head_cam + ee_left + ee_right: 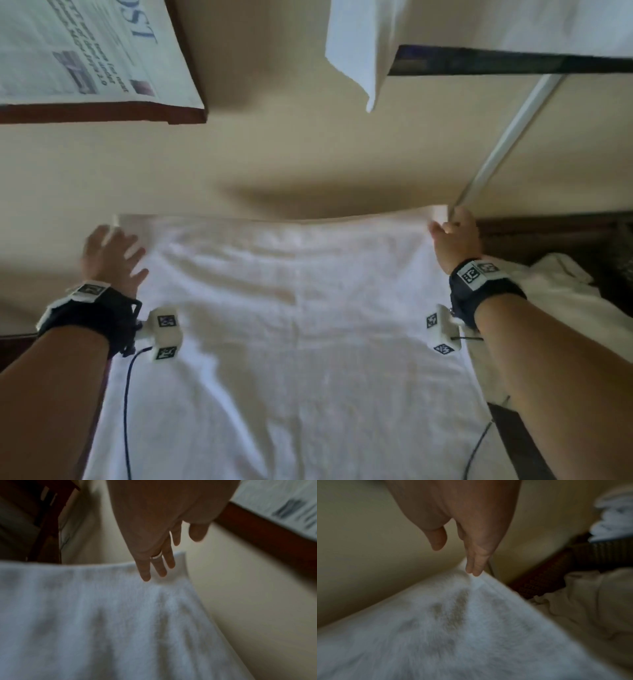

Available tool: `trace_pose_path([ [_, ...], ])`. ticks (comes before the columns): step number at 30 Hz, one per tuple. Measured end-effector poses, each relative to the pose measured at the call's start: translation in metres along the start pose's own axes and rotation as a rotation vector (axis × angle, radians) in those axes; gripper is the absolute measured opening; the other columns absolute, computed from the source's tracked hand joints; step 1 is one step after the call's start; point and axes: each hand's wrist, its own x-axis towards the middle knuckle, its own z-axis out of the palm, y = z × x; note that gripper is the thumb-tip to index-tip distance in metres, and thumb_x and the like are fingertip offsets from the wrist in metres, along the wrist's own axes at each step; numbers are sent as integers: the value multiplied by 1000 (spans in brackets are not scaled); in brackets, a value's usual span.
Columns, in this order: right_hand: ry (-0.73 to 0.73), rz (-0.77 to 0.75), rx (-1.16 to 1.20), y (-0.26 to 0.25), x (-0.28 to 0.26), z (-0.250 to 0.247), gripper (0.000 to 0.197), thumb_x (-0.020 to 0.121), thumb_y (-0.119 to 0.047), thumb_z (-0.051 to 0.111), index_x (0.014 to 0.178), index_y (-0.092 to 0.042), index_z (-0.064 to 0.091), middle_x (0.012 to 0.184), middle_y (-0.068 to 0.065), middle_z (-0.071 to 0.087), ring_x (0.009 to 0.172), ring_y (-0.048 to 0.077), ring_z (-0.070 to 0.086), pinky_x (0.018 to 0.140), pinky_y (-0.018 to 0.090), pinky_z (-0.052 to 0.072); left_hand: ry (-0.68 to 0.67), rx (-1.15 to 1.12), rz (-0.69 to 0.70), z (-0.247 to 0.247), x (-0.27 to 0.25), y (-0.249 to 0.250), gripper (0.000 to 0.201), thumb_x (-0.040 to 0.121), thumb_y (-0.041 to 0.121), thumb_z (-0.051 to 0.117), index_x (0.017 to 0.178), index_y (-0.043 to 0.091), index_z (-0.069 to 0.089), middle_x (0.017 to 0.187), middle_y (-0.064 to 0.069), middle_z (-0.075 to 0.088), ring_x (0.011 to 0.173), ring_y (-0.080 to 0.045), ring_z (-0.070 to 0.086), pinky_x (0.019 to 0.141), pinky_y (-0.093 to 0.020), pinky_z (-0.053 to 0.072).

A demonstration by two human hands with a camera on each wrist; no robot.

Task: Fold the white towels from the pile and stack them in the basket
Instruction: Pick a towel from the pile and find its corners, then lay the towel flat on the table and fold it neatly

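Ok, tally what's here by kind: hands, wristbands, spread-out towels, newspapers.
Hands: 2, left hand and right hand
Wristbands: 2, left wristband and right wristband
Spread-out towel: 1
Newspaper: 1
Total: 6

A: What fills the lower part?
B: A white towel (pixel 106 622), creased and blurred, spread over a cream surface (pixel 248 588); its far corner stands out to the right of the fingers.

A: And the left hand (pixel 159 524)?
B: It reaches in from the top, fingers (pixel 145 573) straight and slightly spread, tips over the towel near that corner. Whether they touch the cloth I cannot tell. A pale ring (pixel 156 556) sits on one finger.

A: Anything around it?
B: Dark wooden furniture (pixel 46 524) at upper left. At upper right, a brown wooden edge (pixel 267 534) with a blurred printed sheet (pixel 283 505) beyond it.
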Motion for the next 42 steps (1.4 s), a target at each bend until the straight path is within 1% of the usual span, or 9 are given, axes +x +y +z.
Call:
trace_pose_path([
  [3,-352,-72,-501,50,-46,30,59,98,-35,51,152,-21,31,151,9,43,134,31,45,109,40,38,-246,824,61,-9,-9,-67,63,95,40,64,151,22,40,155,-12,42,141,-33,41,115,-48,30],
  [5,-555,-90,-760,87,-68,48,66,98,-46,47,155,-27,21,162,8,20,145,29,25,115,45,30,-438,1285,38,-19,-26,-109,75,94,42,67,157,26,31,165,-8,24,150,-31,27,120,-47,25],
  [7,-626,-72,-877,108,-73,62,71,95,-56,44,154,-38,9,164,3,-5,150,32,3,117,53,24,-502,1488,63,-24,-35,-131,80,93,54,62,159,36,21,170,1,2,155,-29,9,122,-50,20],
  [13,-585,-92,-946,100,-31,87,79,91,-62,41,154,-38,0,163,5,-18,149,38,-7,114,62,21,-460,1578,163,8,4,-131,77,95,60,53,159,39,15,170,3,-6,155,-30,2,122,-57,18],
  [20,-566,-109,-916,72,33,108,79,91,-63,42,154,-38,3,163,3,-18,150,36,-8,115,61,18,-433,1497,230,50,76,-121,77,94,53,61,158,35,24,170,4,3,155,-27,6,122,-56,17],
  [25,-601,-97,-884,79,37,105,82,92,-63,46,155,-38,0,163,3,-20,150,33,-13,118,59,9,-382,1430,289,46,59,-127,72,97,48,59,158,25,29,169,-3,9,155,-27,11,124,-49,16],
  [32,-653,-50,-990,99,-29,61,83,90,-59,48,155,-38,1,164,2,-15,151,30,-4,117,54,21,-417,1482,269,-5,-16,-139,69,99,45,57,158,24,29,169,-5,12,153,-28,18,122,-48,23],
  [38,-696,22,-1043,133,-129,-1,82,86,-54,52,155,-31,13,163,8,2,147,33,17,113,52,32,-500,1574,235,-68,-101,-156,72,98,49,56,159,28,24,170,-3,6,154,-28,18,122,-47,26],
  [42,-675,45,-1027,160,-197,-37,80,91,-51,52,156,-29,12,163,9,2,146,31,21,112,45,36,-549,1618,271,-107,-157,-173,73,98,54,50,160,32,19,170,0,3,154,-25,17,121,-45,28],
])
